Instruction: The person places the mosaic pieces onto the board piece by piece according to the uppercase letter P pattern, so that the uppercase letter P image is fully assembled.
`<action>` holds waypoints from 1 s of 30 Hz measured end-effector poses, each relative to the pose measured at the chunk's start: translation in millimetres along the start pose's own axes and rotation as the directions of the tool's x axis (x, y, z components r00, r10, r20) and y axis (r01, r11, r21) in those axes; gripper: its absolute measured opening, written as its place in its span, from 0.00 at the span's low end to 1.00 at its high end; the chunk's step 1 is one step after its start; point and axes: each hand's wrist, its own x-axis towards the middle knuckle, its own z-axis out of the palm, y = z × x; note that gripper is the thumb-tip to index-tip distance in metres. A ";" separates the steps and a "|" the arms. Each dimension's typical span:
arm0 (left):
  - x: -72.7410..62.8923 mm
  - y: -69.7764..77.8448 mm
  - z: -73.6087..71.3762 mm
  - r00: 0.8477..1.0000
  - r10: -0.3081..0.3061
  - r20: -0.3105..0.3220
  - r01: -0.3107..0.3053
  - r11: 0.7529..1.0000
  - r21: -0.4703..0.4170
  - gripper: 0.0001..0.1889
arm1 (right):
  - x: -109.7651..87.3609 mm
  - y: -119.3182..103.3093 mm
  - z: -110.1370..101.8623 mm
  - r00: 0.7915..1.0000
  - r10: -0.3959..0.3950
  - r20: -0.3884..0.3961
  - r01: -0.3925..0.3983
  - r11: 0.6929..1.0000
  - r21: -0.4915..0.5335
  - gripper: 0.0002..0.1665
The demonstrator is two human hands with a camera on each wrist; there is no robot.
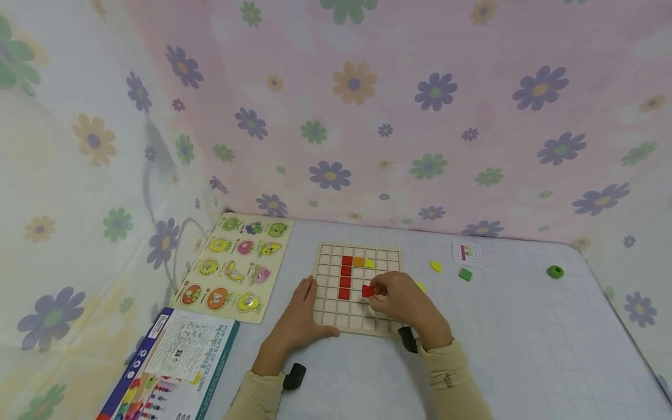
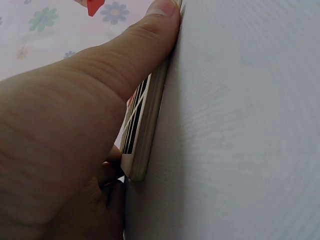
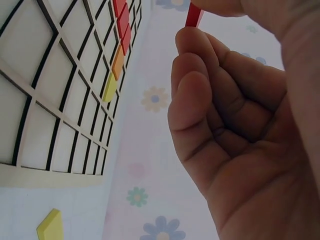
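A wooden grid board (image 1: 328,307) lies on the table in the head view. A column of several red tiles (image 1: 345,278) sits in its cells, with an orange tile (image 1: 359,262) and a yellow tile (image 1: 370,263) running right from its top. My right hand (image 1: 408,302) pinches a red square tile (image 1: 367,291) between thumb and index finger above the board. In the right wrist view the red tile (image 3: 193,16) is partly hidden by the thumb. My left hand (image 1: 298,322) rests at the board's near left corner, thumb (image 2: 145,40) extended along the near edge.
Right of the board lie a yellow piece (image 1: 436,266), a green square tile (image 1: 465,273), a small pattern card (image 1: 475,255) and a green bead (image 1: 555,272). Another yellow piece (image 3: 50,227) lies beside the board. On the left are a fruit puzzle board (image 1: 231,259) and a printed box (image 1: 181,350).
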 end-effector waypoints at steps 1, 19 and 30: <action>-0.2 0.2 -0.1 1.000 -0.002 0.000 0.002 1.000 -0.001 0.70 | 0.2 -1.0 0.5 1.000 -0.001 0.009 0.001 1.000 0.001 0.10; 5.5 0.4 -1.1 1.000 0.010 0.008 -0.010 1.000 0.018 0.70 | 5.8 -18.7 13.9 0.999 -0.002 0.052 0.001 1.000 0.010 0.11; 1.4 0.0 -1.7 1.000 -0.002 0.003 0.002 1.000 0.011 0.70 | 10.4 -34.3 22.0 0.996 -0.046 0.070 0.047 0.999 -0.015 0.11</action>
